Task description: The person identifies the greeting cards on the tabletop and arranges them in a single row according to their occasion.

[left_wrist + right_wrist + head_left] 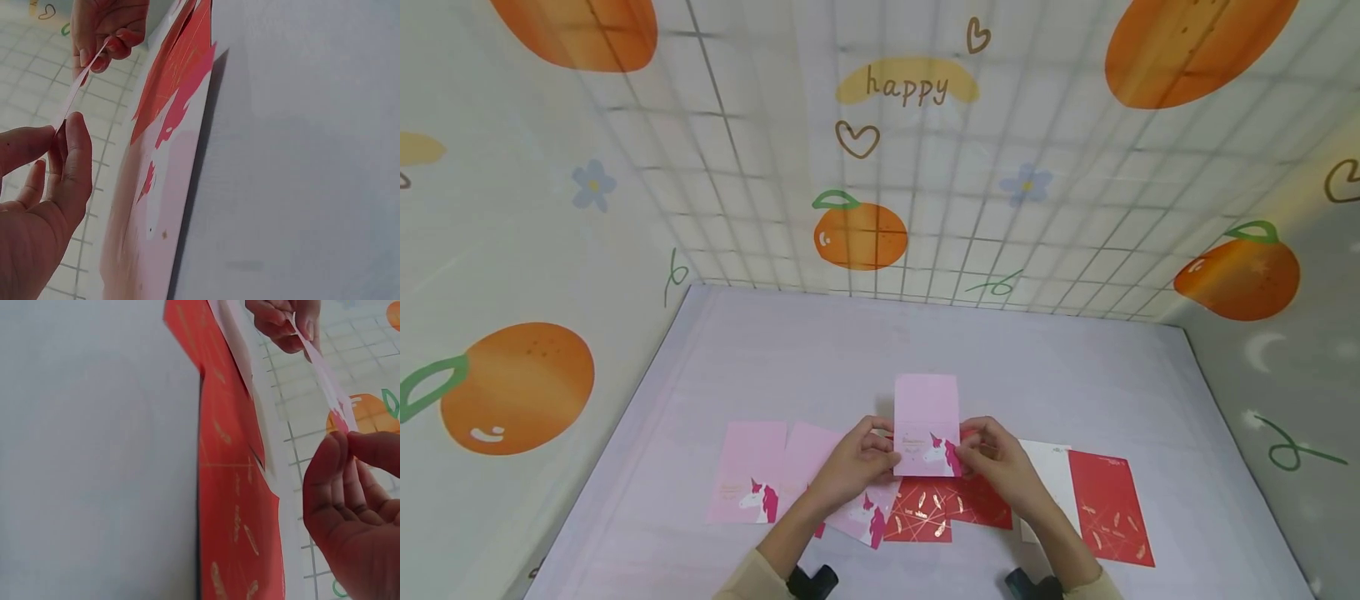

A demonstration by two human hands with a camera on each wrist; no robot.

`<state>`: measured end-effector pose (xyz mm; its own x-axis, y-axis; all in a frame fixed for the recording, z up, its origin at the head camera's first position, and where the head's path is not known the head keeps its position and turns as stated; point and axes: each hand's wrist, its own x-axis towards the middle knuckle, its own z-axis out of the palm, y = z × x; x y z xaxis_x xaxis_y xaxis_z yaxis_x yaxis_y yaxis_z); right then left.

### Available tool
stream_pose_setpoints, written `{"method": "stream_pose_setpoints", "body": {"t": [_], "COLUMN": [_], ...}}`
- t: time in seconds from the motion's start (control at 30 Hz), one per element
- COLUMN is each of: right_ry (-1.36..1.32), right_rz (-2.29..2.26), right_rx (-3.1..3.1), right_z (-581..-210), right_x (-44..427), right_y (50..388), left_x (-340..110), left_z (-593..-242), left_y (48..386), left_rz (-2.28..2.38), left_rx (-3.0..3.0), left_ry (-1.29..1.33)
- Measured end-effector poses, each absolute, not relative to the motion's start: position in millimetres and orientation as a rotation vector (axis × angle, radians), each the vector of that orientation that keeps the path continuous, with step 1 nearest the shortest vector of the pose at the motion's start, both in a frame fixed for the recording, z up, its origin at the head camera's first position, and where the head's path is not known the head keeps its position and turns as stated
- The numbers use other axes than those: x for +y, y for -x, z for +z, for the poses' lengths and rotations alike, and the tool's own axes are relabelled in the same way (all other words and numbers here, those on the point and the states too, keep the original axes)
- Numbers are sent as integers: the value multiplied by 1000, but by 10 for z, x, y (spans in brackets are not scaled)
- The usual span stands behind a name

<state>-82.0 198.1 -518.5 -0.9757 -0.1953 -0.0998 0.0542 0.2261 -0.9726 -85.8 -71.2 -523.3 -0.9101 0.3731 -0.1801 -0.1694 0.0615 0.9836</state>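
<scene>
Both hands hold up a pink card with a white unicorn (927,417), one at each side edge, above the table. My left hand (854,460) pinches its left edge between thumb and fingers; the left wrist view shows that hand (44,194) with the card (75,90) nearly edge-on. At the card's right edge my right hand (1000,462) pinches likewise, and the right wrist view shows this hand (359,506) gripping the card (328,378). Beneath the raised card lie red cards with gold patterns (917,510), partly hidden by it and the hands.
Flat on the table (790,350), pink unicorn cards (752,471) lie to the left, partly under the left forearm. A white card (1051,475) and a red card (1112,508) lie to the right. Patterned curtain-like sheets (760,208) surround the table.
</scene>
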Motion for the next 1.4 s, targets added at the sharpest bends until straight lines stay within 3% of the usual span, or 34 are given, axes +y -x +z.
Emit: {"method": "stream_pose_setpoints", "body": {"t": [0.57, 1.4], "right_ry": [224, 311], "right_rz": [-1860, -1953], "right_rx": [2288, 2127], "right_z": [-5217, -5125], "right_x": [1596, 489], "right_y": [1062, 1637], "left_x": [-1086, -2054], "left_z": [-5211, -5153], "left_y": [1022, 1448], "left_rz": [1817, 1744], "left_rx": [2166, 2407], "left_ry": [-187, 95]}}
